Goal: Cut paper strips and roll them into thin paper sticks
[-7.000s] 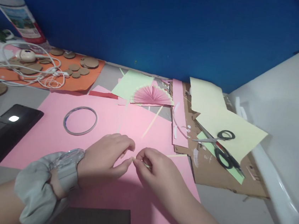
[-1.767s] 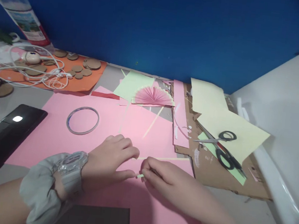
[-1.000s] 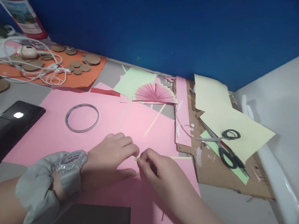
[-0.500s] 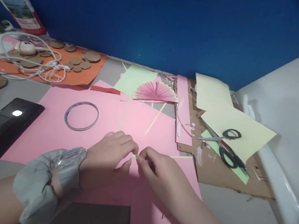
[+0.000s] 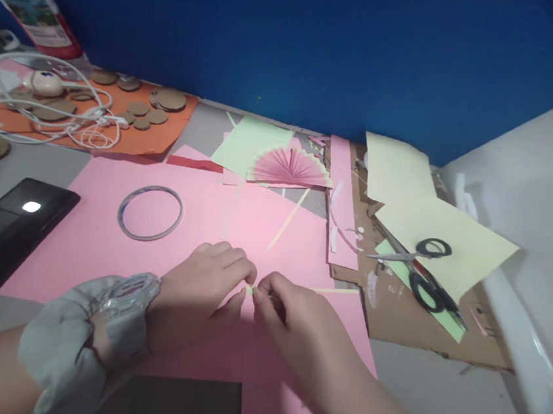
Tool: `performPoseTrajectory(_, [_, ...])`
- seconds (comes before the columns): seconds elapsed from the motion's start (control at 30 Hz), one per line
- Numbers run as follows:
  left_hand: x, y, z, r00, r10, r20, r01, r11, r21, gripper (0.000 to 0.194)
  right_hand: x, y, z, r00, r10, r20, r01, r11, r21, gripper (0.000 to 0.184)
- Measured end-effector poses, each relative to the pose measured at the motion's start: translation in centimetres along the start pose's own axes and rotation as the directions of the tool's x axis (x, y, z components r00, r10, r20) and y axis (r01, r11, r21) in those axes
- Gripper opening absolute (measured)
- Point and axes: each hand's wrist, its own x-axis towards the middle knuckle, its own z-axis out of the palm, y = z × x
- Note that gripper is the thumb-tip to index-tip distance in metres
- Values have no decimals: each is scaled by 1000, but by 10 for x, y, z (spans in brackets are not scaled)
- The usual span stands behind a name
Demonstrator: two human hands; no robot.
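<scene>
A small pale yellow-green paper strip (image 5: 249, 290) shows between my two hands, above the pink sheet (image 5: 202, 206). Thumb and forefinger of my right hand (image 5: 299, 321) pinch it, and most of the strip is hidden by those fingers. My left hand (image 5: 204, 285), with a clear watch (image 5: 131, 294) and a grey-green scrunchie on the wrist, has its thumb and forefinger closed in at the strip's left end. Up the sheet lies a thin pale yellow strip (image 5: 289, 218). Behind it sits a pleated pink paper fan (image 5: 290, 169) with a pale edge.
A tape roll (image 5: 150, 213) lies left on the pink sheet, beside a black phone (image 5: 16, 239). Scissors (image 5: 423, 288) rest on cardboard (image 5: 387, 330) with cream paper (image 5: 444, 231). Back left are a bottle (image 5: 35, 10), white cables (image 5: 92, 122) and cardboard discs (image 5: 168, 99). A dark flat object (image 5: 177, 404) lies in front.
Both hands have shifted slightly up from their place 1.8 s ago. The left thumb and forefinger have drawn nearer each other at the strip. The right hand keeps its pinch. The camera view has shifted slightly.
</scene>
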Motion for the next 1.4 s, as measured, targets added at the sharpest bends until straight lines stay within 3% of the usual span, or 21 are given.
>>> performPoseTrajectory(0.73, [3, 9, -1, 998, -62, -3, 62, 996, 60, 12, -1, 4, 7, 998, -50, -40, 50, 999, -11, 16])
performPoseTrajectory(1.4, [0, 9, 0, 999, -44, -7, 44, 999, 20, 27, -2, 5, 4, 994, -102, -33, 101, 995, -12, 16])
